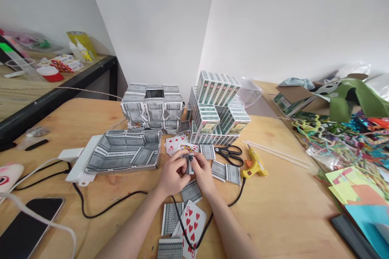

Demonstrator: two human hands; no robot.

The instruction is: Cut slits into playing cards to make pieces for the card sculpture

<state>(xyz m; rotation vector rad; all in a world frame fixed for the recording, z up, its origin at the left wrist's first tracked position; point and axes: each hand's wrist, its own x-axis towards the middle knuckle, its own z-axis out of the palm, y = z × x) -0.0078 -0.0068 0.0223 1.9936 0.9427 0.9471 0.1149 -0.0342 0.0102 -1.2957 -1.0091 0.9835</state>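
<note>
My left hand (pixel 175 171) and my right hand (pixel 201 172) meet over the middle of the table, both closed on one folded playing card (pixel 189 166) with a grey patterned back. Fingers cover much of it. Face-up cards (pixel 173 144) lie just beyond my left hand. A nine of hearts (pixel 192 223) and several grey-backed cards (pixel 172 218) lie between my forearms. To the right of my right hand are more folded cards (pixel 233 174), black scissors (pixel 231 154) and a yellow glue gun (pixel 254 164).
A card-covered tray (pixel 124 166) stands on the left, with a card-built block structure (pixel 153 107) behind it. Stacked card boxes (pixel 209 119) rise at the back. A black cable (pixel 112 201) loops under my arms. Clear glue sticks (pixel 279 153) and a phone (pixel 32 226) lie at the sides.
</note>
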